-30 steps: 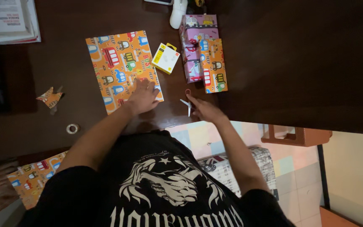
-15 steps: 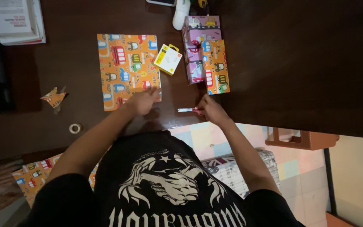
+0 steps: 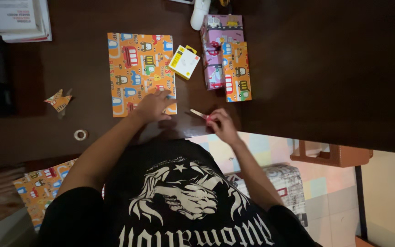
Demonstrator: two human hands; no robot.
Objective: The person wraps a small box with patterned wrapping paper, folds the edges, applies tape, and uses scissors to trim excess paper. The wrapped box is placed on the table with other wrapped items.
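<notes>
While the left hand (image 3: 153,106) lies flat, fingers spread, on the near right corner of the orange sheet (image 3: 141,73), it grips nothing — it only presses the paper to the table (image 3: 298,68). That sheet, printed with little cars, lies flat on the dark tabletop, close to the near edge and a little left of the person's middle. Just beside it to the right, the right hand (image 3: 221,126) is curled shut round the red handles of the scissors (image 3: 200,114), whose blades point left toward the sheet's corner and are apart from it — whether the blades touch the tabletop cannot be told. Beyond the sheet's right edge a small white and yellow box (image 3: 184,61) lies tilted, and further right stands a larger box (image 3: 225,57) partly wrapped in pink and orange paper. Toward the left edge lie a paper scrap (image 3: 58,100) and, nearer the person, a tape roll (image 3: 80,134). Some booklets (image 3: 21,20) sit at the far left corner.
</notes>
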